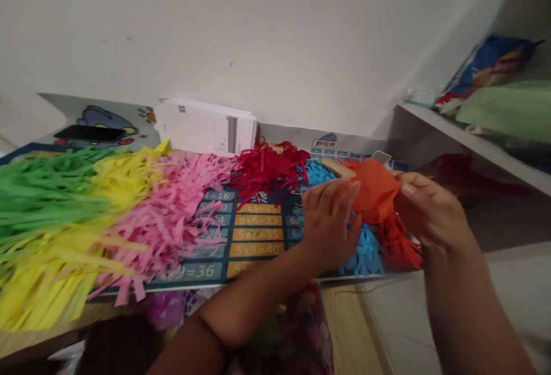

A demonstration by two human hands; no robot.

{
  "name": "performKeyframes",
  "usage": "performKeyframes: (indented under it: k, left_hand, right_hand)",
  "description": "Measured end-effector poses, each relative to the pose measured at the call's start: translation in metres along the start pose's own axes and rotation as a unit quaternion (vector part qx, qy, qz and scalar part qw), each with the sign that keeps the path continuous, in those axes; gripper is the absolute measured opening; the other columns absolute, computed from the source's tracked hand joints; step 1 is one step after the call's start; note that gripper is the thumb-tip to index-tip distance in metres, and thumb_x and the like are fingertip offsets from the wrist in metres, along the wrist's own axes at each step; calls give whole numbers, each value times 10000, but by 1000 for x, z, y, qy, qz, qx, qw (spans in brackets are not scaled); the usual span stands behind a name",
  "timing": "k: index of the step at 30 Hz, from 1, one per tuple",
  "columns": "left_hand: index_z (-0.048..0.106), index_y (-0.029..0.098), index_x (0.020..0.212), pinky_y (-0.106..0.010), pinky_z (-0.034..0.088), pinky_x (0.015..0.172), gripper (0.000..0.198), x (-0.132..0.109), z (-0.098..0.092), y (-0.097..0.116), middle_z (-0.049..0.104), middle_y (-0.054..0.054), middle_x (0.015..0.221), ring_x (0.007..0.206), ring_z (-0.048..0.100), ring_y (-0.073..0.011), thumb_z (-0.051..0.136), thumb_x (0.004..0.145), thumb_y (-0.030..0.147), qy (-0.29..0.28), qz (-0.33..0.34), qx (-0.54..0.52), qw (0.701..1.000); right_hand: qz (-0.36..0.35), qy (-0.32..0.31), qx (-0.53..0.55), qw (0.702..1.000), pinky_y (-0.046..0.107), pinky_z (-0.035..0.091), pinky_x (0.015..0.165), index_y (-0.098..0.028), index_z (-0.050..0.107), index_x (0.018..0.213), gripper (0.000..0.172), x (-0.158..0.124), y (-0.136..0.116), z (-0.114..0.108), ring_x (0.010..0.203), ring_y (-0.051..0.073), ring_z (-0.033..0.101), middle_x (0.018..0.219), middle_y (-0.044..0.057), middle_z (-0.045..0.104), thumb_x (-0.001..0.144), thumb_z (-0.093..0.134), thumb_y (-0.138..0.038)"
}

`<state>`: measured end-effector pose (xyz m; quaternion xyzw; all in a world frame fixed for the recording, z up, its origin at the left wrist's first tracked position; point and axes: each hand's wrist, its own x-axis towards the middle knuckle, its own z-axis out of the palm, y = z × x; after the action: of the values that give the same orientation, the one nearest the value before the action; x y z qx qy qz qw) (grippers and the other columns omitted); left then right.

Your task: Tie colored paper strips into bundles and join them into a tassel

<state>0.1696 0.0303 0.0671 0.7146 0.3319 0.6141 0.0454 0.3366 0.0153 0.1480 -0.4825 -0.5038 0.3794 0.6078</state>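
Green fringe (47,191) lies at the left edge of the mat (255,234); yellow fringe (124,182) and pink fringe (167,214) follow; red fringe (271,171) sits toward the back edge; the left hand (329,217) curls beside orange paper (374,188), its grip unclear; that paper is above the right end, its right side pinched by the right hand (430,208); handling this sheet seems the step; the next move probably calls for gentle, steady fingers.
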Motion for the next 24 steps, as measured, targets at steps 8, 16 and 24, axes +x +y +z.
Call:
performKeyframes:
  k: [8, 16, 24]
  left_hand:
    - [695, 315, 1119, -455, 313, 1085, 287, 1, -65, -68, 714, -29, 1165, 1185, 550, -253, 630, 839, 320, -27, -12, 139, 990]
    - [701, 303, 1149, -490, 277, 1068, 339, -11, -146, -97, 711, -69, 1155, 1138, 558, -269, 653, 814, 322, -65, 106, 239, 963]
    - [711, 243, 979, -483, 219, 1088, 190, 25, -189, -112, 760, -3, 863, 959, 627, -215, 567, 896, 151, -78, 185, 353, 914]
  right_hand:
    - [62, -108, 41, 991, 339, 535, 836, -225, 629, 736, 322, -2, 27, 57, 934, 218, 667, 1020, 49, 698, 647, 836, -454]
    - [82, -215, -8, 973, 380, 548, 786, -228, 667, 834, 377, 7, 79, 117, 877, 240, 674, 964, 69, 723, 694, 728, -572]
    - [-140, -207, -143, 958, 416, 532, 933, -304, 681, 991, 196, -81, 87, 184, 1059, 242, 650, 1090, 45, 707, 937, 499, -348]
